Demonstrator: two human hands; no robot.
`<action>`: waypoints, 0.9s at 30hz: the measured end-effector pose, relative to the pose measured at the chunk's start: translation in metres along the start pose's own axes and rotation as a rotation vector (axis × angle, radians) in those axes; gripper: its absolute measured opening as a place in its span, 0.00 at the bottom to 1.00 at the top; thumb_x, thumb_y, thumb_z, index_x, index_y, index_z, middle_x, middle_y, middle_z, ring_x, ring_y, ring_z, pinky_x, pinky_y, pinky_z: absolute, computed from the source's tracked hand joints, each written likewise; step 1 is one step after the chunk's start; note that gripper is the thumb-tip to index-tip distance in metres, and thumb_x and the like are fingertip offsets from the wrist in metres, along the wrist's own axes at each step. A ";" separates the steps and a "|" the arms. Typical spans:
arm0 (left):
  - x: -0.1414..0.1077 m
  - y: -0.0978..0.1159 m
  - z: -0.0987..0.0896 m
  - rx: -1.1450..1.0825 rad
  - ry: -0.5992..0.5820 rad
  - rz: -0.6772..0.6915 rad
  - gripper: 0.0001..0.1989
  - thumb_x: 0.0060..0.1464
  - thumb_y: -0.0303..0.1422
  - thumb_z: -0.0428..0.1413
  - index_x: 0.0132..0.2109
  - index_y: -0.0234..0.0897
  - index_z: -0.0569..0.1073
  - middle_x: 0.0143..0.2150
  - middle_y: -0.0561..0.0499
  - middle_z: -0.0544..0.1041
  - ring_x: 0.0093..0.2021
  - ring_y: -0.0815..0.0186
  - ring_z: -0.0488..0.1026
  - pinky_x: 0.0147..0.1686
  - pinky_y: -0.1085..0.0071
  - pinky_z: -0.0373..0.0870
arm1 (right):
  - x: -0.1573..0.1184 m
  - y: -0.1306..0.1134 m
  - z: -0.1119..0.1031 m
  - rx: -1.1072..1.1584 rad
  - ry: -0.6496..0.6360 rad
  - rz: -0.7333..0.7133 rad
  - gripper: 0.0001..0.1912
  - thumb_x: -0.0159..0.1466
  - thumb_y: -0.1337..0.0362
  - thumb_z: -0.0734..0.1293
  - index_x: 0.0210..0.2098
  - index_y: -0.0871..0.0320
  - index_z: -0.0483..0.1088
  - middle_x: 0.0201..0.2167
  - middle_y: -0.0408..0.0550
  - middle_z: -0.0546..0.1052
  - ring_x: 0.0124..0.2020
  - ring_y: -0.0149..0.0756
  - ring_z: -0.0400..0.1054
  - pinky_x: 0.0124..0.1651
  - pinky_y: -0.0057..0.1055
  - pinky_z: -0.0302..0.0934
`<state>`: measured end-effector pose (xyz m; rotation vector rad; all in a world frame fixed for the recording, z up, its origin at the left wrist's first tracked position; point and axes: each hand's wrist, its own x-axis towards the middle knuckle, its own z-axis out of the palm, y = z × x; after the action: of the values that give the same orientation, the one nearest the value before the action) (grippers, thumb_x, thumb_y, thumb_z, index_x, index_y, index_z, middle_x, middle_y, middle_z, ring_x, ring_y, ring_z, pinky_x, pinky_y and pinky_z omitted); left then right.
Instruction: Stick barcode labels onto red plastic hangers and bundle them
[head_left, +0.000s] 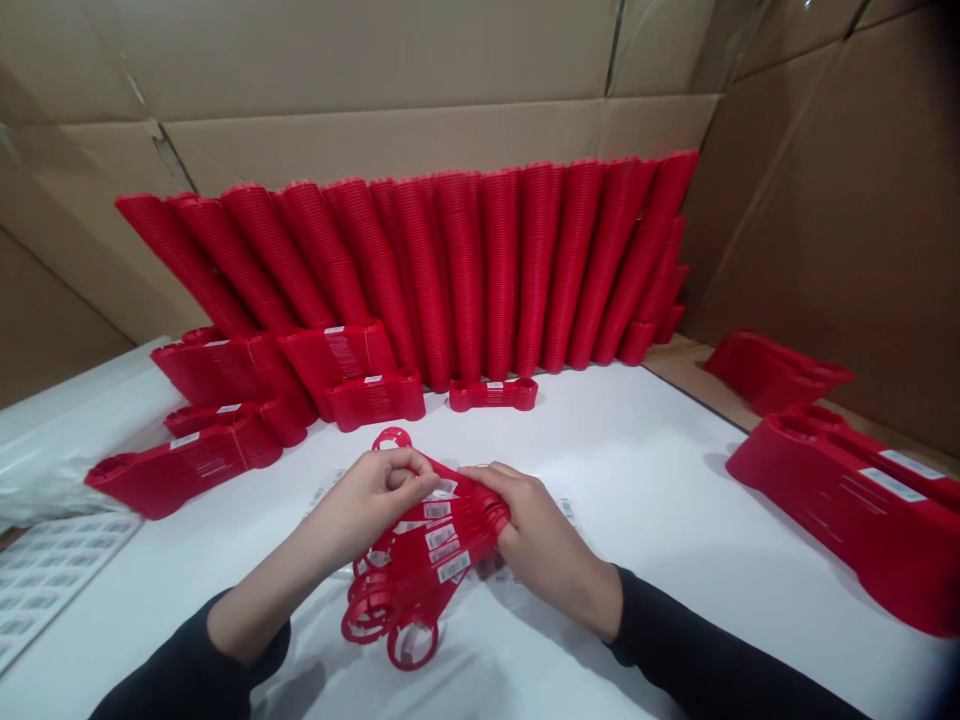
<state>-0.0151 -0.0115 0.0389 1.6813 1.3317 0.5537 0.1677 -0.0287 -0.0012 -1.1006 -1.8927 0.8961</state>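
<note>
Black sleeves (697, 640) are framing the bottom of the view on both sides, nearest to us. With our right hand (551, 545) we are gripping a fan of red plastic pieces (412, 552) by its bunched end, thumb lying on top and the other fingers largely hidden, while the ringed ends are spreading toward the lower left over the white counter (637, 470). Our left hand (379, 495) is curling at the upper side of the fan, thumb and forefinger pressing together beside a barcode label (445, 487); we cannot tell whether they are pinching it. More such labels are showing in a slanting row across the fanned pieces. Beyond our hands, a small red bundle (493, 397) is lying on the counter, and tall ribbed red stacks (465, 270) are standing in a row before a cardboard wall (375, 60). Larger bundles (195, 460) are sitting at the left, near a sheet of labels (56, 575), and labelled red bundles (847, 510) are resting at the right.
</note>
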 end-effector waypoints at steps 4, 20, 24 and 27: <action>0.002 -0.001 -0.001 0.037 0.037 0.018 0.15 0.52 0.44 0.50 0.30 0.35 0.66 0.17 0.61 0.57 0.18 0.75 0.51 0.18 0.77 0.44 | 0.000 -0.001 0.000 -0.006 -0.003 0.005 0.29 0.48 0.81 0.55 0.45 0.55 0.71 0.33 0.46 0.70 0.34 0.33 0.64 0.38 0.29 0.60; 0.003 -0.015 0.002 0.873 0.456 0.142 0.17 0.57 0.47 0.42 0.45 0.39 0.60 0.22 0.54 0.68 0.23 0.61 0.69 0.23 0.72 0.55 | -0.001 -0.006 -0.001 0.081 -0.023 0.002 0.31 0.49 0.83 0.54 0.45 0.53 0.70 0.36 0.46 0.71 0.35 0.32 0.66 0.38 0.29 0.62; 0.006 -0.017 -0.016 0.707 0.497 0.178 0.15 0.58 0.45 0.41 0.45 0.40 0.60 0.27 0.55 0.69 0.25 0.65 0.69 0.26 0.72 0.60 | 0.000 -0.005 -0.003 0.080 -0.011 -0.013 0.28 0.51 0.81 0.55 0.46 0.54 0.70 0.36 0.46 0.72 0.35 0.32 0.66 0.37 0.29 0.61; 0.007 -0.019 -0.023 0.562 0.474 0.224 0.12 0.58 0.42 0.43 0.43 0.41 0.62 0.33 0.54 0.71 0.26 0.68 0.67 0.28 0.72 0.63 | 0.001 -0.003 -0.004 0.093 0.024 -0.015 0.29 0.51 0.81 0.55 0.46 0.54 0.70 0.36 0.46 0.72 0.35 0.32 0.66 0.37 0.28 0.61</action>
<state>-0.0406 0.0033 0.0332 2.2718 1.7623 0.7949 0.1699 -0.0286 0.0033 -1.0353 -1.8188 0.9492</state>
